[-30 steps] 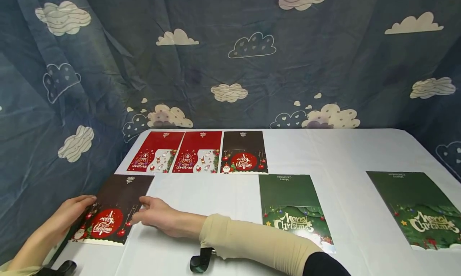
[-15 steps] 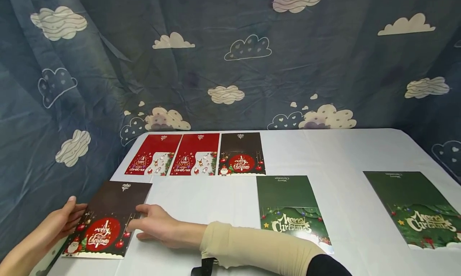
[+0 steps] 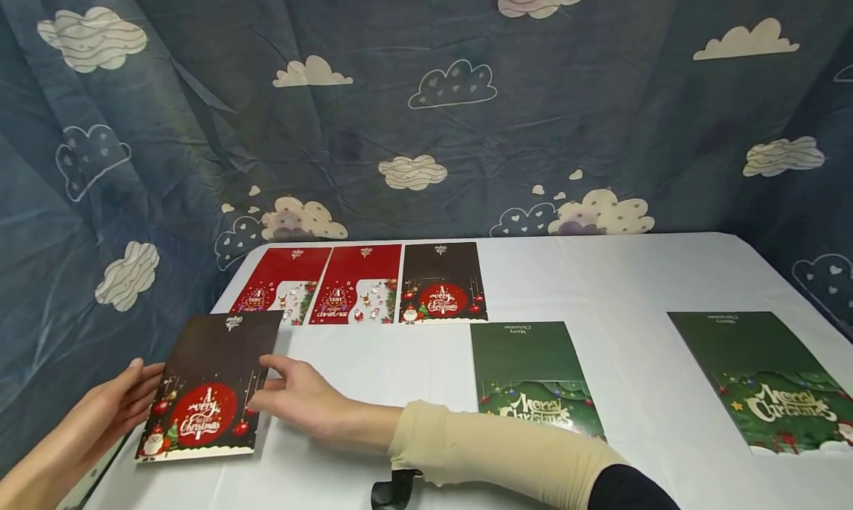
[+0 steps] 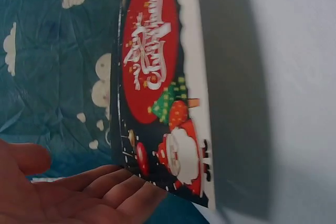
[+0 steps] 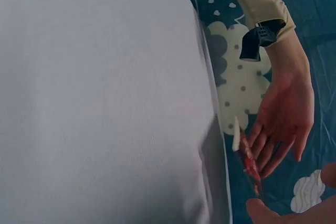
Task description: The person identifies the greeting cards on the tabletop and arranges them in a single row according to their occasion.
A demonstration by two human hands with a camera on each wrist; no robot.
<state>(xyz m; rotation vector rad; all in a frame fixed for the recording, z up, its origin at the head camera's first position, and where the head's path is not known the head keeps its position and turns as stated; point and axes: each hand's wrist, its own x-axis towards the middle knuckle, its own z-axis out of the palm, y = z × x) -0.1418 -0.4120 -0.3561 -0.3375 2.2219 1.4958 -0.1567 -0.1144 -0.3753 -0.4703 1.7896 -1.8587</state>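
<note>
Two red cards [image 3: 356, 284] beyond held card [image 3: 208, 373]

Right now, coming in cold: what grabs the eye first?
First, the dark card with the big red circle, held tilted above the table's left side between the left hand and the right hand. Next, the green card right of center and its twin at far right. Behind everything, the blue cloth with pale clouds fills the upper head view.
</note>
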